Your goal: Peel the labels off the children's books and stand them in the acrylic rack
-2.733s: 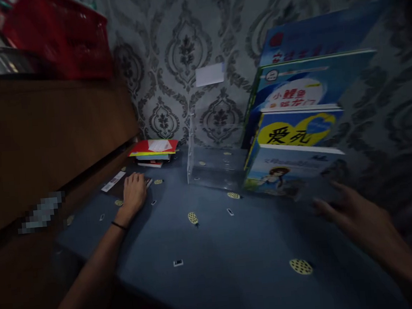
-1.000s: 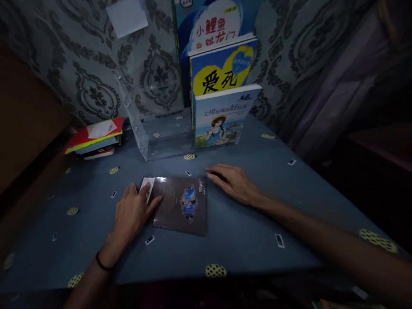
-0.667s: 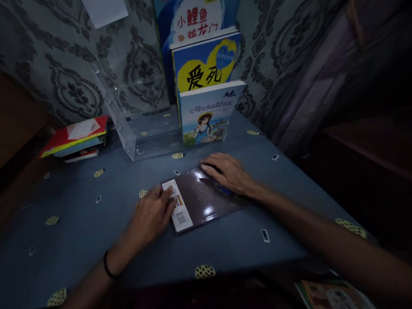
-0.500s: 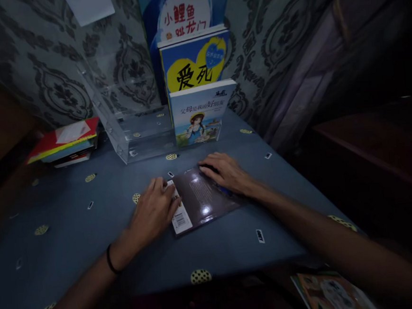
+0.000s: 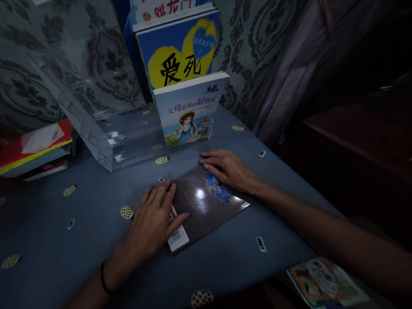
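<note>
A thin dark grey-brown book [image 5: 192, 208] lies flat on the table, with a white barcode panel at its left edge and a blue picture near its right side. Across the left edge rests my left hand [image 5: 155, 213], its fingers laid flat and the thumb spread over the cover; it wears a black band at the wrist. My right hand [image 5: 230, 171] touches the book's upper right edge with fingers stretched out and partly covers the blue picture. Neither hand is wrapped around anything.
Beyond the book stands a clear acrylic rack [image 5: 102, 155] holding a light blue book [image 5: 191, 108], a blue-and-yellow book [image 5: 169, 48] and a taller one behind. A book stack [image 5: 30, 149] sits at the left. Below the table's front edge is a colourful book [image 5: 323, 283].
The camera view has shifted, moving the rack and stack leftward. My left hand has flattened with its thumb stretched out. More of the blue picture shows beside my right hand.
</note>
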`<action>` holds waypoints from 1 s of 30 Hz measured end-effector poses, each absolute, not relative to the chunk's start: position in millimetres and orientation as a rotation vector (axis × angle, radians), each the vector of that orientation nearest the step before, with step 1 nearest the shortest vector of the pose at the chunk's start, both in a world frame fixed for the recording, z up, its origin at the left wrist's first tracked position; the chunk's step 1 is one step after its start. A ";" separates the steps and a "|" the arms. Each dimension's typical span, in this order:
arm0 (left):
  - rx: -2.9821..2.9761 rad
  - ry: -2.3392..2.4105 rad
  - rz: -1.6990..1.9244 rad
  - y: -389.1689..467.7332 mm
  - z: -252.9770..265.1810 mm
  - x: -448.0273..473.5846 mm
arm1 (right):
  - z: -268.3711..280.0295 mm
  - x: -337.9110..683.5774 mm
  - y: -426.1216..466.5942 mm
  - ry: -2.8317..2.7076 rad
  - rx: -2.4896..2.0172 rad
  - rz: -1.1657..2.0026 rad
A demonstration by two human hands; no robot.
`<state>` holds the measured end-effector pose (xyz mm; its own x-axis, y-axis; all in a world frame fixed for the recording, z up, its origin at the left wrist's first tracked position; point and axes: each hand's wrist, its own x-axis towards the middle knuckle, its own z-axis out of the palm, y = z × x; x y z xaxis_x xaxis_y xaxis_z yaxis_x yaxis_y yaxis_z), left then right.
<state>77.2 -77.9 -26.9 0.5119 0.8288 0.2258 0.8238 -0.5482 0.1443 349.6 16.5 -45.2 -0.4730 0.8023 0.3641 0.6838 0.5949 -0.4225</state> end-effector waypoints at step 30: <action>2.699 1.437 0.370 -65.6 -30.7 65.4 | -46.1 341.7 -42.0 -2.403 -1.180 0.166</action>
